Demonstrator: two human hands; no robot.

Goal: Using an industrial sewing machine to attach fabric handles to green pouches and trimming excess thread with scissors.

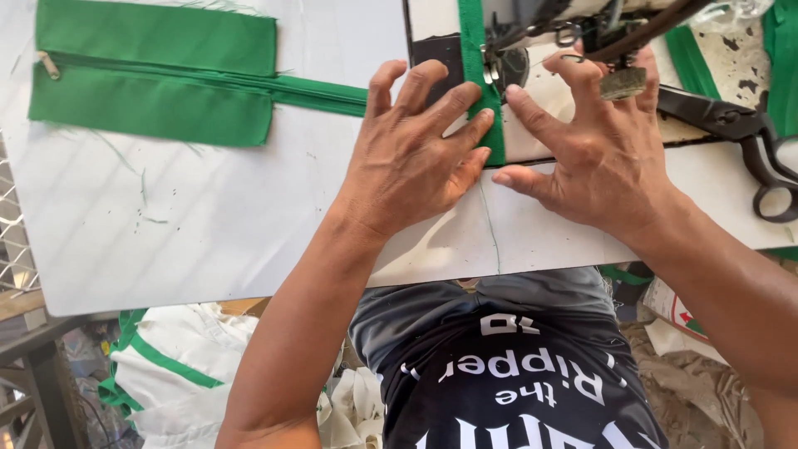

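A narrow green fabric strip (478,58) runs down the white fabric toward the sewing machine's presser foot (499,58) at the top middle. My left hand (416,158) lies flat on the white fabric with its fingertips pressing the strip's left edge. My right hand (594,154) is spread flat just right of the strip, fingers pointing at the needle area. Neither hand grips anything. A green fabric panel with a zipper (154,71) lies at the upper left, its zipper tape reaching toward my left hand.
Black scissors (748,141) lie at the right on the white table (166,241). More green fabric (781,58) sits at the far right. White and green cloth (179,366) is piled below the table edge at the left.
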